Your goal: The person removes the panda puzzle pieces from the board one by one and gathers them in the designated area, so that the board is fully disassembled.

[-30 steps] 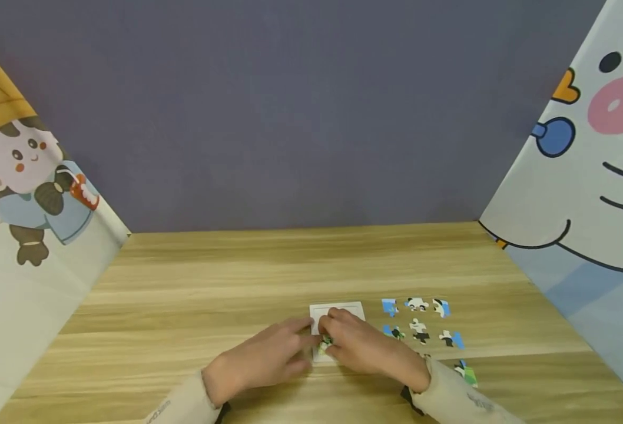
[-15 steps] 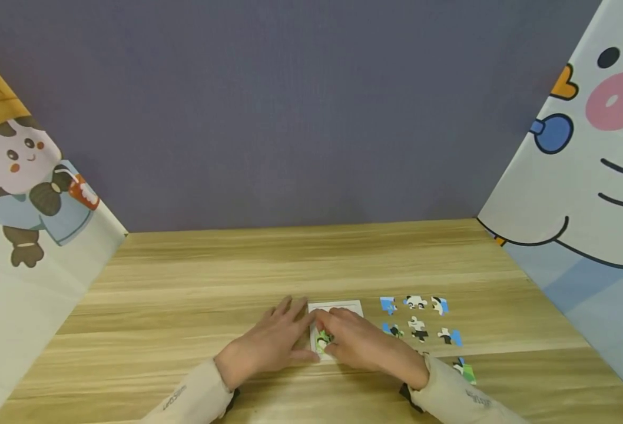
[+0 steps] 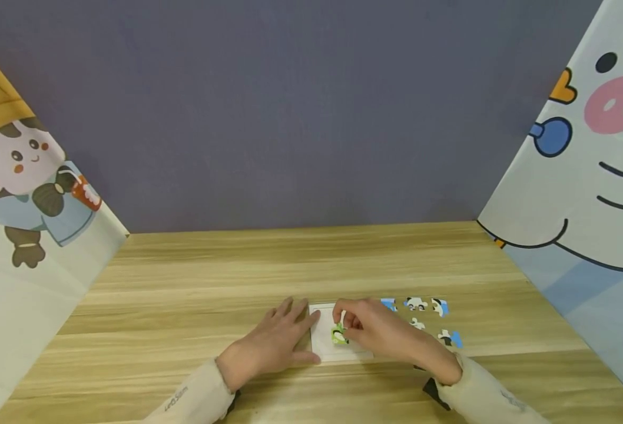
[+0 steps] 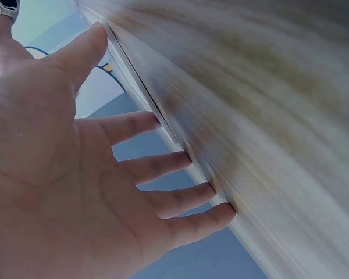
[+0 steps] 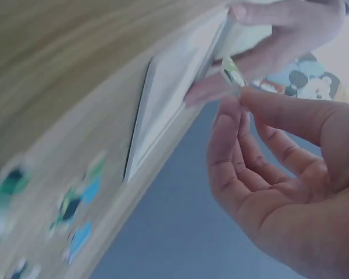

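Note:
My right hand point(image 3: 388, 333) pinches a green-and-white jigsaw puzzle piece point(image 3: 338, 335) between thumb and index finger, over the white puzzle tray point(image 3: 322, 348). In the right wrist view the piece point(image 5: 233, 74) is tilted at the fingertips, with the pale tray floor point(image 5: 173, 75) beyond it. My left hand point(image 3: 269, 340) lies with fingers spread at the tray's left side, thumb and index finger at its edge. Seen from the left wrist, the straight fingers point(image 4: 157, 167) touch down along the tray edge and wooden table.
Right of the tray lie several loose puzzle pieces with panda prints, among them a panda-face piece point(image 3: 416, 304) and a blue-edged piece point(image 3: 451, 338). My right forearm hides others. A grey panel point(image 3: 301, 118) stands behind the wooden table point(image 3: 211, 277), with cartoon-printed panels at both sides.
The green puzzle piece has come up from the tray's lower left and moved right in my right hand. My left hand has spread and settled at the tray's left edge.

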{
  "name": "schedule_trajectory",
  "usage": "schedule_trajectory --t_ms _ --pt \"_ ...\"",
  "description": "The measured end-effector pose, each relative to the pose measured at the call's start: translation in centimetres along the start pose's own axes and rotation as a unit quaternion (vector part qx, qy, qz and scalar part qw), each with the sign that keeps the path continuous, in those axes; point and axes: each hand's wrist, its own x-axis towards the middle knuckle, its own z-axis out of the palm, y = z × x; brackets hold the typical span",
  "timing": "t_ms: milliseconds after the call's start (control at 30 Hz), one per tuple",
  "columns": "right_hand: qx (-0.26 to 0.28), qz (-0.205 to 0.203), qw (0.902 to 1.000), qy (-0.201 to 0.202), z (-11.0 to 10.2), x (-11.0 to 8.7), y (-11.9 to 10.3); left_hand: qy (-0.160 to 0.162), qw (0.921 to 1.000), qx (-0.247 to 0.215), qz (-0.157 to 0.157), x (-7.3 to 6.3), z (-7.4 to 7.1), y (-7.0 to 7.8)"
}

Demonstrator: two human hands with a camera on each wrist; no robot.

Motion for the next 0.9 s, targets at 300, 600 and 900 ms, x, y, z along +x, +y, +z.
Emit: schedule_trajectory --t_ms 300,600,900 --pt "-0.017 -0.007 0.9992 0.036 -2.1 -3.6 1.6 0.001 1.0000 -0.008 0.000 -0.2 0.1 -0.1" --pt "-0.020 0.017 0.9990 0.036 -2.7 -6.0 3.1 -0.001 1.0000 -0.005 0.001 -0.3 0.1 0.0" --pt "-0.054 0.015 0.9975 0.043 -2.1 -6.9 4.1 0.006 1.0000 0.003 -0.001 -0.1 0.1 0.1"
